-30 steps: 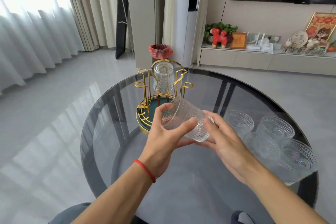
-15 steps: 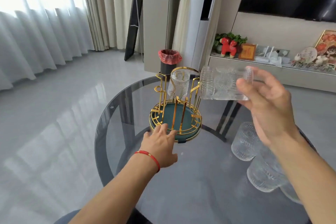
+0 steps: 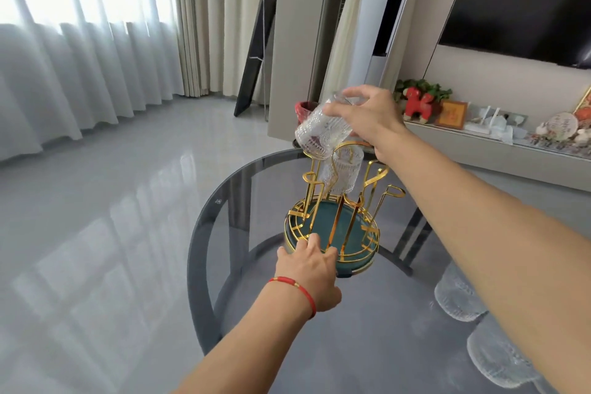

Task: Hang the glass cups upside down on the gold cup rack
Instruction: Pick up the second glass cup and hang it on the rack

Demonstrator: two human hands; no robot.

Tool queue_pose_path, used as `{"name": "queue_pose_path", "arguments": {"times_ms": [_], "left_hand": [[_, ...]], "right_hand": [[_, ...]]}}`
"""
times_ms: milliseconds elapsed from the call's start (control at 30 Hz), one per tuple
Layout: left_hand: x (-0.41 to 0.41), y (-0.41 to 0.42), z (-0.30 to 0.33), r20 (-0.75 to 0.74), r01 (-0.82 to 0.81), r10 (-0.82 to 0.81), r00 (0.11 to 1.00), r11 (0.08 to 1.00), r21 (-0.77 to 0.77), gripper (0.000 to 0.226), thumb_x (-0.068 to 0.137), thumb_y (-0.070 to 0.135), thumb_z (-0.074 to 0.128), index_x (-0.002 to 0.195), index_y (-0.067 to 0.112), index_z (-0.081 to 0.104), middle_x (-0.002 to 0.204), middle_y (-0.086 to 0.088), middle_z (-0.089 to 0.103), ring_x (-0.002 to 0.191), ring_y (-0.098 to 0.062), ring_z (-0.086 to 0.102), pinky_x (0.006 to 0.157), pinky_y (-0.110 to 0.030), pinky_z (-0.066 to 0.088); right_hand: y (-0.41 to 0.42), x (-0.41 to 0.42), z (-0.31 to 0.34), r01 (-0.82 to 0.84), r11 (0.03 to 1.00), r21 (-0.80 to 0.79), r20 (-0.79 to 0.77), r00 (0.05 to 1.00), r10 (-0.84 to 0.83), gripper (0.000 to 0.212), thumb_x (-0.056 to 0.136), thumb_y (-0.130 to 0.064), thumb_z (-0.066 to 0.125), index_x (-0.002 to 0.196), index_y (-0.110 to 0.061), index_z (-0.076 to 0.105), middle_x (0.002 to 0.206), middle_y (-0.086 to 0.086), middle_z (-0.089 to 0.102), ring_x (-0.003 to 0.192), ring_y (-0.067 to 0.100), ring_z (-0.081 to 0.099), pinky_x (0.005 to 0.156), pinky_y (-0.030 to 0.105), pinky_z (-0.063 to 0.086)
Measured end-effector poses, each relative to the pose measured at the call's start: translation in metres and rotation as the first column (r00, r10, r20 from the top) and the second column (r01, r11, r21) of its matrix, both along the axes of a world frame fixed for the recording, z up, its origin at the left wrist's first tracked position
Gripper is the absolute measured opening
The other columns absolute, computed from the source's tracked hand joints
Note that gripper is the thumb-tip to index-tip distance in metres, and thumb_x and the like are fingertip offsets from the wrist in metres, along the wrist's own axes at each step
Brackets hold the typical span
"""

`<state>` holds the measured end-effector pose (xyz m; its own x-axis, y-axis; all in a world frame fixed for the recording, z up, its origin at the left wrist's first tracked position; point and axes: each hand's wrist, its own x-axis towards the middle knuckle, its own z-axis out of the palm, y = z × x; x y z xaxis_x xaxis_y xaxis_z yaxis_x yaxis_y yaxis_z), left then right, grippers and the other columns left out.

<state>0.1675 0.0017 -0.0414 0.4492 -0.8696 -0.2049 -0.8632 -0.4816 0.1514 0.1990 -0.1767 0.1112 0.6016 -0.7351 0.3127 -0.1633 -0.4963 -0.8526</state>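
The left hand [image 3: 308, 269] rests at the near rim of the gold cup rack [image 3: 334, 227], fingers laid fairly straight against its edge and gripping nothing — steadying it, by the look of it. Above the rack's far-left prong [image 3: 309, 176] the right hand [image 3: 367, 118] grips a glass cup [image 3: 319, 129] by its base, mouth pointing down and to the left, long axis tilted and not yet upright. One cup [image 3: 343, 174] already hangs inverted just right of that prong. To seat, the held cup probably needs straightening over the prong's tip — the right hand is the nearer. More cups [image 3: 457, 297] wait on the glass table [image 3: 243, 189] at far right.
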Motion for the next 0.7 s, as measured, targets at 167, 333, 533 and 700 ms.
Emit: {"name": "queue_pose_path", "arguments": {"times_ms": [167,333,533,700], "left_hand": [[0.007,0.002,0.003,-0.034,0.008,-0.009,0.999,1.0,-0.024,0.058,0.099,0.042,0.059,0.151,0.024,0.039,0.139,-0.014,0.04,0.129,-0.032,0.043,0.102,-0.054,0.048],[0.004,0.002,0.004,-0.038,0.002,-0.002,0.999,1.0,-0.007,0.057,0.1,0.041,0.057,0.151,0.023,0.039,0.14,-0.014,0.039,0.13,-0.032,0.042,0.101,-0.054,0.048],[0.003,0.001,0.007,-0.035,-0.004,0.004,0.999,1.0,0.005,0.057,0.1,0.042,0.057,0.151,0.024,0.039,0.142,-0.014,0.039,0.132,-0.032,0.042,0.101,-0.054,0.049],[0.004,0.001,0.006,-0.021,-0.009,0.009,1.0,1.0,0.004,0.058,0.1,0.043,0.057,0.152,0.025,0.039,0.141,-0.014,0.04,0.13,-0.032,0.044,0.099,-0.053,0.05]], "right_hand": [[-0.001,0.015,-0.004,-0.101,0.982,-0.162,-0.2,0.977,0.068,0.071,0.062,-0.052,0.091,0.126,-0.028,0.072,0.115,-0.005,0.066,0.109,0.02,0.064,0.079,0.034,0.058],[-0.004,0.017,-0.015,-0.216,0.914,-0.343,-0.394,0.917,0.068,0.072,0.066,-0.057,0.09,0.129,-0.027,0.072,0.108,-0.007,0.062,0.103,0.017,0.057,0.083,0.03,0.041],[-0.004,0.019,-0.019,-0.339,0.867,-0.366,-0.578,0.813,0.074,0.072,0.065,-0.056,0.091,0.131,-0.037,0.067,0.116,-0.006,0.062,0.114,0.022,0.059,0.094,0.038,0.047],[0.003,0.024,-0.025,-0.389,0.805,-0.448,-0.672,0.741,-0.016,0.074,0.068,-0.056,0.089,0.134,-0.041,0.06,0.129,-0.006,0.069,0.125,0.028,0.059,0.101,0.047,0.044]]}}
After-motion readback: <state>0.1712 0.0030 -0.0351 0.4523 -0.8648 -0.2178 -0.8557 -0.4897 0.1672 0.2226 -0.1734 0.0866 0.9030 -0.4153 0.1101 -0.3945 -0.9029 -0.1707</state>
